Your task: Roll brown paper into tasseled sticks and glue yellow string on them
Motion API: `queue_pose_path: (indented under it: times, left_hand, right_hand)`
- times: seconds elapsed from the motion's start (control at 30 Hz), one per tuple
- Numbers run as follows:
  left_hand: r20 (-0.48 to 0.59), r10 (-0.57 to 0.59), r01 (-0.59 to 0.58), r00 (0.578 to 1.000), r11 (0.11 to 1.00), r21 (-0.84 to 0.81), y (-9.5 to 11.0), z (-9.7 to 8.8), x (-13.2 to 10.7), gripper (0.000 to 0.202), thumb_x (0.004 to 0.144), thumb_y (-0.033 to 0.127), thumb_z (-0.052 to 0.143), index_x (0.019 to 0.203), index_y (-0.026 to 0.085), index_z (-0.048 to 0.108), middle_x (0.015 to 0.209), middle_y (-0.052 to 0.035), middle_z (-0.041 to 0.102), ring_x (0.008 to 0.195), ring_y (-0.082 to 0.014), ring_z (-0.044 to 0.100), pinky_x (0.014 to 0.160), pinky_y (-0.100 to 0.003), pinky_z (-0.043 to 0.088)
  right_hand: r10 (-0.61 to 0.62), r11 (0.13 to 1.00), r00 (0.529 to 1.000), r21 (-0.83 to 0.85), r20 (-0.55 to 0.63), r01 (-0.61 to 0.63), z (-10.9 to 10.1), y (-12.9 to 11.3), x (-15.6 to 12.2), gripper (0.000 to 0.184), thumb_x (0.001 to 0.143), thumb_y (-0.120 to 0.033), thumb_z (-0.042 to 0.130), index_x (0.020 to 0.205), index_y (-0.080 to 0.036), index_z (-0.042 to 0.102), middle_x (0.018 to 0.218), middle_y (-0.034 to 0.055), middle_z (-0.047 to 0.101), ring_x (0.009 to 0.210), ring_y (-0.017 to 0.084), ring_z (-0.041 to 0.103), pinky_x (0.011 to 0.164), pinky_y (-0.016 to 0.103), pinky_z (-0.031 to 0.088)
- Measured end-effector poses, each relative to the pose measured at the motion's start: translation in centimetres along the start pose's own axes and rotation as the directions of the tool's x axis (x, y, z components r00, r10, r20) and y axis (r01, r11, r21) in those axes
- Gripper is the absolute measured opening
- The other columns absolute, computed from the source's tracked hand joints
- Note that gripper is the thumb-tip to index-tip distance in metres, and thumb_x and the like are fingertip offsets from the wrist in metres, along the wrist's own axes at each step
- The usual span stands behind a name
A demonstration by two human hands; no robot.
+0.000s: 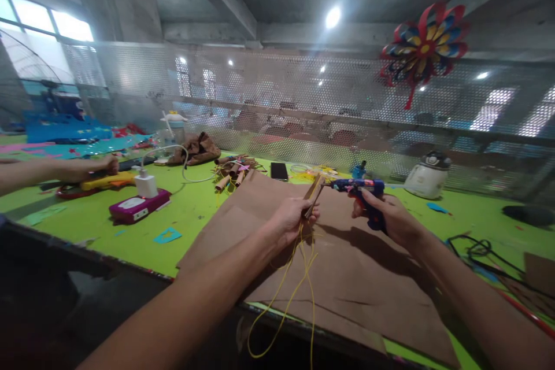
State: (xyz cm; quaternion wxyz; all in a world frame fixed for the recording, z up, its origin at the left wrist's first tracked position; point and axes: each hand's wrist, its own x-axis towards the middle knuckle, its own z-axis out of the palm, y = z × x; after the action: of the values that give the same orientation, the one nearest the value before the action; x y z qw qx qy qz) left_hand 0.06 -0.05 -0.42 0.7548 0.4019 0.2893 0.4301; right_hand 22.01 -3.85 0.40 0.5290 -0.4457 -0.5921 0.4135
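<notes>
Your left hand pinches a narrow, folded-looking brown strip between thumb and fingers, its far end pointing up and away from you. Yellow string hangs below that hand in long loops, some of it dropping past the table's near edge. Your right hand is wrapped around the handle of a blue glue gun, nozzle pointing left at the strip; you cannot tell from here whether the tip touches it.

Under both hands, a large sheet of brown paper covers the middle of the green table. Just beyond the paper lies a dark phone, with a pile of small brown rolls to its left. Further left, a white charger stands in a purple power strip, near a blue paper scrap. Past that, another person's hand is close to a yellow tool.

To your right are a white jug with a dark top and, nearer you, a tangled black cord. A colourful flower ornament hangs high before the mesh screen.
</notes>
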Motion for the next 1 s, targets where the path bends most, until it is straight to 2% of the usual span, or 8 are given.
queue_pose_path:
  times: [0.13, 0.4, 0.63, 0.83, 1.0]
  left_hand:
    - [0.004, -0.002, 0.002, 1.0, 1.0, 0.002, -0.1, 0.0, 0.0, 0.013, 0.083, 0.007, 0.05, 0.072, 0.007, 0.058, 0.059, -0.0041, 0.055, 0.051, -0.0065, 0.051, 0.047, -0.015, 0.041]
    - [0.046, -0.006, 0.007, 0.999, 1.0, -0.02, 0.3, 0.3, -0.4, 0.015, 0.084, 0.006, 0.046, 0.073, 0.006, 0.056, 0.055, -0.0033, 0.052, 0.046, -0.005, 0.048, 0.043, -0.013, 0.038]
    - [0.014, -0.023, 0.024, 1.0, 0.999, -0.038, 0.3, 0.4, -0.3, 0.016, 0.084, 0.004, 0.043, 0.074, 0.005, 0.056, 0.054, -0.0029, 0.052, 0.046, -0.0047, 0.048, 0.043, -0.013, 0.038]
    - [0.006, -0.02, 0.02, 1.0, 1.0, -0.016, 0.2, 0.3, -0.2, 0.014, 0.081, 0.004, 0.046, 0.072, 0.006, 0.057, 0.054, -0.0032, 0.052, 0.046, -0.0055, 0.048, 0.042, -0.014, 0.037]
    - [0.019, -0.018, 0.018, 1.0, 1.0, -0.015, 0.0, 0.3, -0.2, 0.012, 0.078, 0.009, 0.053, 0.067, 0.007, 0.056, 0.054, -0.0032, 0.052, 0.045, -0.0053, 0.047, 0.042, -0.015, 0.036]
  right_hand:
    - [-0.014, 1.0, 1.0, 0.012, -0.013, 0.014, -0.1, 0.2, 0.1, 0.031, 0.08, -0.046, 0.06, 0.084, -0.016, 0.065, 0.07, 0.0033, 0.061, 0.066, 0.015, 0.057, 0.067, 0.029, 0.043]
    - [0.037, 0.992, 0.987, -0.124, 0.155, -0.017, 0.0, 0.1, -0.3, 0.041, 0.083, -0.049, 0.054, 0.067, -0.012, 0.064, 0.066, 0.0058, 0.06, 0.064, 0.015, 0.055, 0.062, 0.027, 0.04]
    - [0.019, 0.985, 0.997, -0.17, 0.078, -0.005, 0.1, -0.4, -0.5, 0.043, 0.078, -0.055, 0.056, 0.072, -0.013, 0.066, 0.07, 0.0077, 0.062, 0.066, 0.017, 0.056, 0.061, 0.028, 0.042]
    - [0.029, 0.949, 0.993, -0.315, 0.116, 0.009, 0.3, -0.9, -0.7, 0.049, 0.08, -0.057, 0.051, 0.067, -0.013, 0.066, 0.07, 0.0076, 0.062, 0.066, 0.016, 0.055, 0.06, 0.028, 0.04]
    - [-0.002, 0.94, 0.993, -0.339, 0.116, 0.042, 0.2, -1.1, -0.8, 0.048, 0.083, -0.055, 0.049, 0.062, -0.014, 0.062, 0.068, 0.0056, 0.061, 0.066, 0.016, 0.055, 0.062, 0.027, 0.04]
